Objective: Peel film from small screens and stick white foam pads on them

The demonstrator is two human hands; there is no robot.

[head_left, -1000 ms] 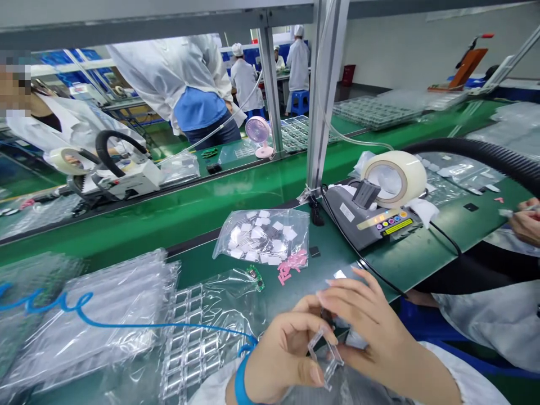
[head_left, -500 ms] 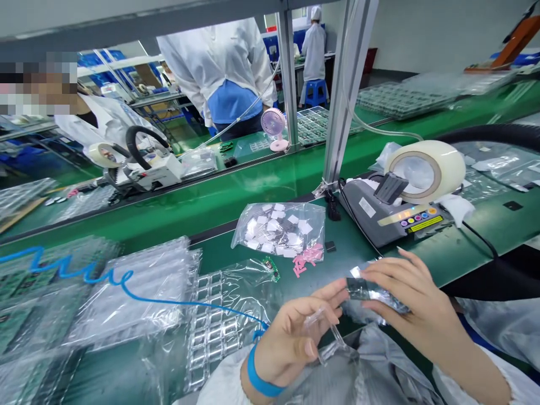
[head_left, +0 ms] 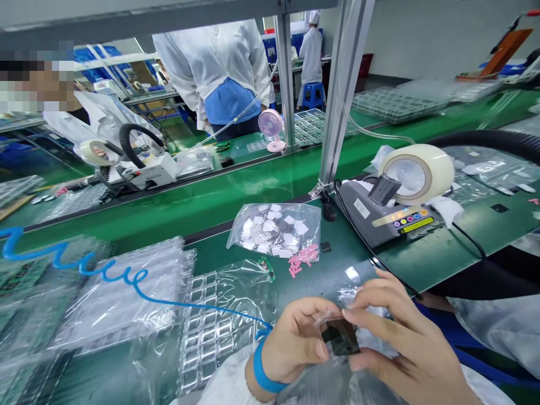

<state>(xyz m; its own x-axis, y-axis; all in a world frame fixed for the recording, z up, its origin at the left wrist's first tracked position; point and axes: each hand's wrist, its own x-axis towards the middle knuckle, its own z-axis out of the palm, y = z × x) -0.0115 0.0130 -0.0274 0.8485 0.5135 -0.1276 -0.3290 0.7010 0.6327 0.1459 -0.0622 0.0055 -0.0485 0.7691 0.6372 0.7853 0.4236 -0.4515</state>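
My left hand (head_left: 291,340), with a blue wrist strap (head_left: 262,374) on it, has its thumb and fingers closed on a small clear plastic piece (head_left: 323,319). A dark, glossy square piece (head_left: 340,338) is against that piece, between both hands. My right hand (head_left: 405,337) pinches the dark square at its right side, thumb below and fingers above. Whether the square sits inside the clear piece or only against it, I cannot tell. Beyond the right fingers lies a clear bag (head_left: 346,293) with a white square label (head_left: 351,274) at its far end.
A bag of white squares (head_left: 270,229), pink strips (head_left: 304,259) and a small green circuit board (head_left: 266,269) lie ahead. Clear trays (head_left: 206,332) are at left, crossed by a coiled blue cord (head_left: 169,302). A grey tape dispenser (head_left: 363,216) stands at right. Co-workers are across the bench.
My right hand has brought the dark square down and left, to the clear piece in my left hand. The bag that was at my right fingers now lies beyond them.
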